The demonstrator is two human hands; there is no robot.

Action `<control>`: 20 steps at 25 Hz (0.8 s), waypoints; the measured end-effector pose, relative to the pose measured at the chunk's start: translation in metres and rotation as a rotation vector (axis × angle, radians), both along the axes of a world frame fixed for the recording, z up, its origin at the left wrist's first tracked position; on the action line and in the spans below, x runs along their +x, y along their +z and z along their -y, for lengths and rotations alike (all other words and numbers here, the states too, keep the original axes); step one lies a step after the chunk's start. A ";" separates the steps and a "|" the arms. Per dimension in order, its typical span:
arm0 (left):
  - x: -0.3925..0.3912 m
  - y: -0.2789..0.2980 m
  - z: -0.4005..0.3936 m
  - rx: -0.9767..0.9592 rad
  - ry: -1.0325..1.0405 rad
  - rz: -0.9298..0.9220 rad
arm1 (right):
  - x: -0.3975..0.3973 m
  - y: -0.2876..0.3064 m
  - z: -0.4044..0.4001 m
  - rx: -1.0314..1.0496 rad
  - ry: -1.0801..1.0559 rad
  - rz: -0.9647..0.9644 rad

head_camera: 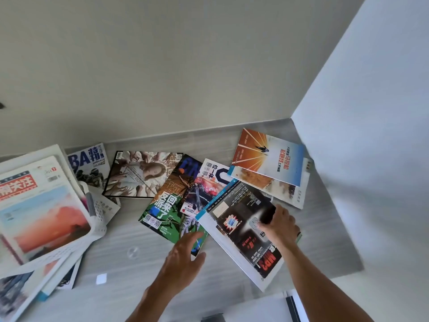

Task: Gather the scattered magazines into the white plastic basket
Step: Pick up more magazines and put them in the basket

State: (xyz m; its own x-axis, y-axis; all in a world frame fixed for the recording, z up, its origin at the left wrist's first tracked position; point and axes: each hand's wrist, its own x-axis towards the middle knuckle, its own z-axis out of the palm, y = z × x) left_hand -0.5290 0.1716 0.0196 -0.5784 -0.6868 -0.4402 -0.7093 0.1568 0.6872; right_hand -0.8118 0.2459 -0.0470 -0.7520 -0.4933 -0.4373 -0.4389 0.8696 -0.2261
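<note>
The black magazine (246, 231), with red lettering near its lower end and a white margin along its left edge, is judged to be light, thin and floppy, with a glossy cover that is likely to slide over the sheets beneath it. It is best taken at a long edge or the spine, thumb above and fingers below, so that sagging is limited; a corner pinch is likely to let it droop or fan open. It lies at about 4 o'clock on the desk (130, 233), tilted, overlapping a green magazine (167, 210) at its 9 o'clock side.

The right hand (278, 224) is laid on the black cover, its fingers bent down onto the upper part; whether an edge is actually pinched cannot be told. The left hand (183, 256) is spread open with fingers loose, held over the lower corner of the green magazine, and nothing is gripped by it.

Further magazines are fanned toward 12 o'clock, among them an orange and blue one (269, 156) at 1 o'clock and a pale figure cover (139, 173) at 11 o'clock. The white plastic basket (97, 219) stands at 9 o'clock, already loaded with a large sunset-covered magazine (44, 214).
</note>
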 end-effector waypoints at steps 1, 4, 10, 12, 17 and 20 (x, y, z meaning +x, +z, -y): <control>0.000 0.001 -0.001 -0.010 0.018 0.015 | -0.003 -0.003 -0.002 0.029 0.037 -0.042; 0.002 0.001 0.000 -0.031 0.091 0.032 | -0.010 -0.005 -0.007 -0.031 0.126 -0.119; 0.001 0.006 0.002 -0.090 0.146 0.020 | 0.008 0.025 -0.013 -0.188 0.257 -0.313; 0.001 0.007 0.003 -0.060 0.199 0.000 | 0.014 0.045 -0.012 -0.349 0.245 -0.256; 0.004 0.023 0.020 0.487 0.844 -0.410 | 0.042 0.120 0.018 -0.885 0.544 0.149; 0.040 0.035 0.044 0.979 0.955 -0.964 | 0.063 0.150 0.045 -0.984 0.656 0.319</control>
